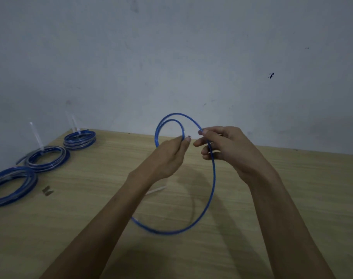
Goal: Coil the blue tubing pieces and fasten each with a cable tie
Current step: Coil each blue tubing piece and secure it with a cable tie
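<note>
A length of blue tubing point(211, 184) is held above the wooden table point(292, 198). My left hand point(169, 156) pinches one end, where the tubing curls into a small loop at the top. My right hand point(224, 146) grips the tubing a little further along. From there it sweeps down in a wide arc and passes under my left forearm. A white cable tie point(155, 190) lies on the table, partly hidden by my left forearm.
Three finished blue coils sit at the table's left: one at the back point(79, 140), one in the middle point(47, 158), one at the left edge point(11, 186). White tie tails stick up from the two further coils. A grey wall point(171, 57) stands behind the table.
</note>
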The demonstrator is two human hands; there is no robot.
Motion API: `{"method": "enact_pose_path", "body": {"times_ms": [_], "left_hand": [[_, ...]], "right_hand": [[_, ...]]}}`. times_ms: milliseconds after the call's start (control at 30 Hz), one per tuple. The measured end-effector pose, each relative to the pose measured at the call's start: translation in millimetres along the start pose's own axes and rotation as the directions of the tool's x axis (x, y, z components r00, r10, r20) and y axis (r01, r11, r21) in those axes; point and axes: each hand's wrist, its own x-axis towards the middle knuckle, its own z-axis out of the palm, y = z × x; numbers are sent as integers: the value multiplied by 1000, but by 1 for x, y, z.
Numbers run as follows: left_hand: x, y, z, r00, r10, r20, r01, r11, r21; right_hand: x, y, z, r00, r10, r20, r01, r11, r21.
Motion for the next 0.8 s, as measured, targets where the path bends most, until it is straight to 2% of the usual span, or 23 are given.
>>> {"method": "enact_pose_path", "body": {"times_ms": [200, 300, 433, 500, 600, 700, 800], "left_hand": [[4, 1, -6, 983, -35, -178, -19, 955, -296], [5, 6, -13, 966, -83, -246, -11, 933, -359], [8, 13, -21, 953, -174, -247, 2, 822, -570], [10, 18, -25, 948, -230, -222, -1, 692, -722], [11, 23, -34, 949, -275, -155, -26, 421, -907], [10, 19, -45, 973, -217, -82, -41, 185, -982], [7, 16, -52, 987, -160, -29, -43, -87, -995]], "right_hand": [[-9, -11, 11, 984, 34, 176, -22, 997, -70], [-10, -11, 15, 977, 25, 211, -5, 995, -99], [-11, -10, 17, 963, 9, 268, 27, 991, -130], [-13, -10, 18, 942, 23, 336, 38, 984, -177], [-17, -12, 19, 902, 47, 428, 63, 969, -239], [-21, -16, 22, 888, 29, 459, 95, 965, -245], [-25, -24, 20, 913, -61, 404, 157, 965, -208]]}}
